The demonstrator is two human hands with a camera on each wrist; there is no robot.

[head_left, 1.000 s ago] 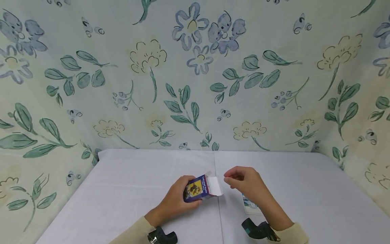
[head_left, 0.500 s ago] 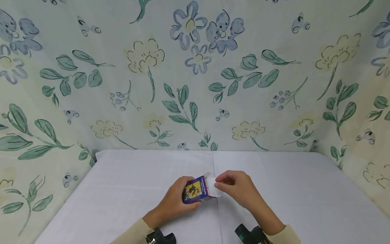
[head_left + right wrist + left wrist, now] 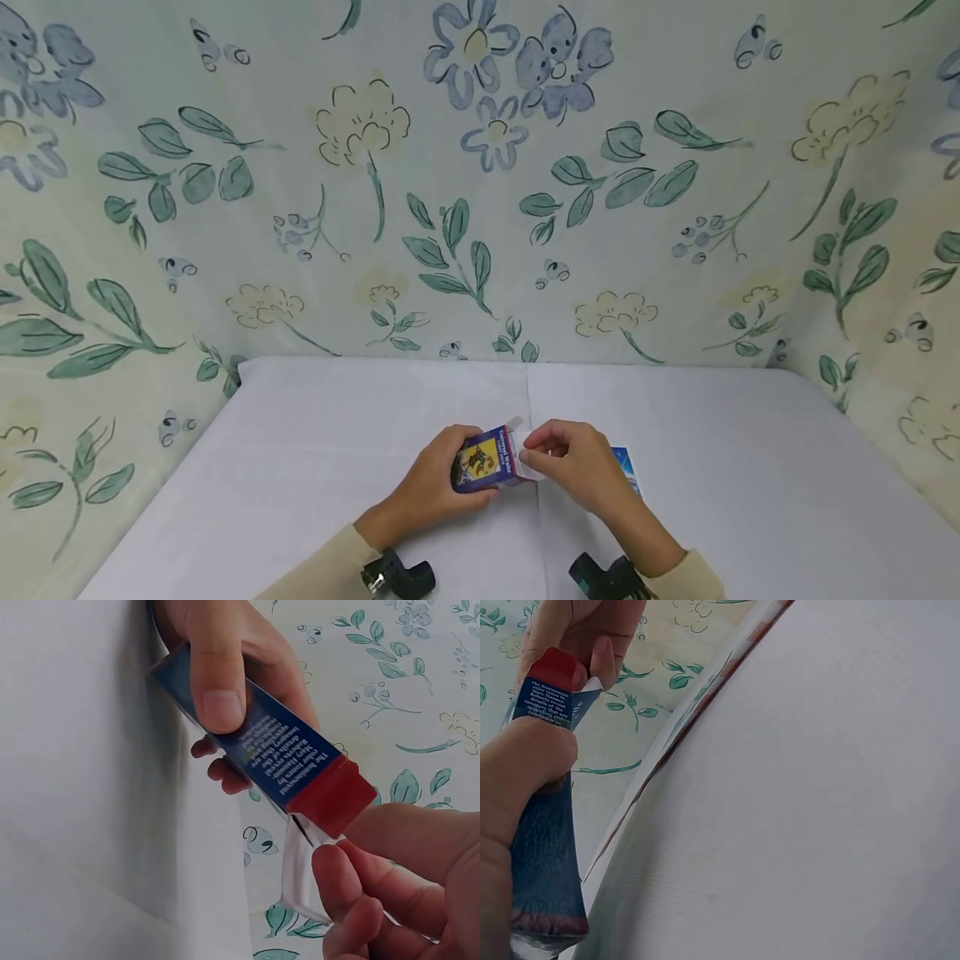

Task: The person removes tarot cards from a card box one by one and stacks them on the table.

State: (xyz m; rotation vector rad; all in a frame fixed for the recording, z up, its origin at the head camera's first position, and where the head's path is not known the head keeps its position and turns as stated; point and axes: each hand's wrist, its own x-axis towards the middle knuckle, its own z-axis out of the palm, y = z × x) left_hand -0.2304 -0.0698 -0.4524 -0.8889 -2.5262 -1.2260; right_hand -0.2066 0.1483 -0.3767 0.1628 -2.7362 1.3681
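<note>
My left hand (image 3: 423, 479) grips a small blue card box (image 3: 483, 460) with a yellow picture and the words "Universal Waite" on its front. Its open end faces right, with a white flap folded out. At that end my right hand (image 3: 588, 467) has curled fingers, thumb and forefinger pinching at the flap. Close up in the right wrist view, a red side flap (image 3: 334, 799) stands out from the box beside those fingertips, and the white flap (image 3: 295, 862) hangs below. In the left wrist view, the left thumb (image 3: 544, 746) presses across the box's printed narrow side.
Partly hidden behind the right forearm, a flat piece with a blue picture (image 3: 624, 467) lies on the white-covered table (image 3: 337, 425). A floral cloth (image 3: 480, 183) hangs behind the table. Black wrist cameras (image 3: 401, 575) sit on both wrists.
My right hand has moved left to the box's open end, its fingertips reaching the white flap. The left hand keeps its hold on the box, nearly still.
</note>
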